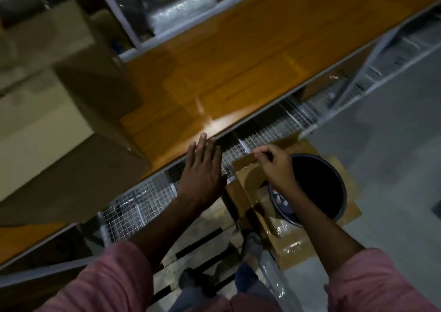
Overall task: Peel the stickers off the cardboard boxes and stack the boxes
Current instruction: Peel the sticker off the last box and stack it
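Note:
Blurred cardboard boxes stand on the left end of an orange wooden table, the nearest one reaching the front edge. My left hand is open and flat, its fingertips at the table's front edge, right of the boxes. My right hand hovers over the near rim of a black round bin. Its thumb and fingers are pinched together, seemingly on a thin pale piece of sticker that is too small to make out well.
The bin stands on flattened cardboard with shiny tape, lying on the grey floor. A wire mesh shelf runs under the table. My feet stand on a wooden pallet. Shelving with wrapped goods rises behind the table.

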Tool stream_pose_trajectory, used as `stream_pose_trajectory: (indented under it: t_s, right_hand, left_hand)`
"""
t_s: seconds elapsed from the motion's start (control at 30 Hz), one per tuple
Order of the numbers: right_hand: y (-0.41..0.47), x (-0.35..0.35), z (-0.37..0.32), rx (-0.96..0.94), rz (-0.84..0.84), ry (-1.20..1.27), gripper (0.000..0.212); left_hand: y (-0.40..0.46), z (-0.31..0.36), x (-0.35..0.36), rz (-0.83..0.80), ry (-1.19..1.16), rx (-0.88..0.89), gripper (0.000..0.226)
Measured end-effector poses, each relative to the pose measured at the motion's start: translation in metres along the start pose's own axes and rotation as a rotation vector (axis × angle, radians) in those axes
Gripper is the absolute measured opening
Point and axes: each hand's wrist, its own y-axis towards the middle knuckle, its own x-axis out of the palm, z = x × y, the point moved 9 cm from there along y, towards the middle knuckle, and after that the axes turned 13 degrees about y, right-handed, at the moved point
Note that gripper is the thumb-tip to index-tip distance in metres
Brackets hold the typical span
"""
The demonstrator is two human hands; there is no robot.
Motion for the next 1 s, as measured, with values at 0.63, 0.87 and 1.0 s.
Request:
stream_pose_trajectory:
  t_s: [0.63,0.87,1.0]
  right_hand:
    - [-0.043,0.303,-0.228,-0.781,-0.531,-0.184,0.022]
    - [-0.054,0.382,-0.215,-0.870,-0.674,-0.710,0.062]
    - [-0.052,0.398,-0.207,-0.821,-0.697,-0.852,0.080]
  left_hand:
    - [-0.174,-0.253,-0.047,0.125,0.086,-0.589,0.086]
    - [-0.225,-0.310,-0.006,-0.068,0.032,-0.704,0.100]
    - [-0.243,-0.338,0.016,-0.119,-0.022,-0.719,0.108]
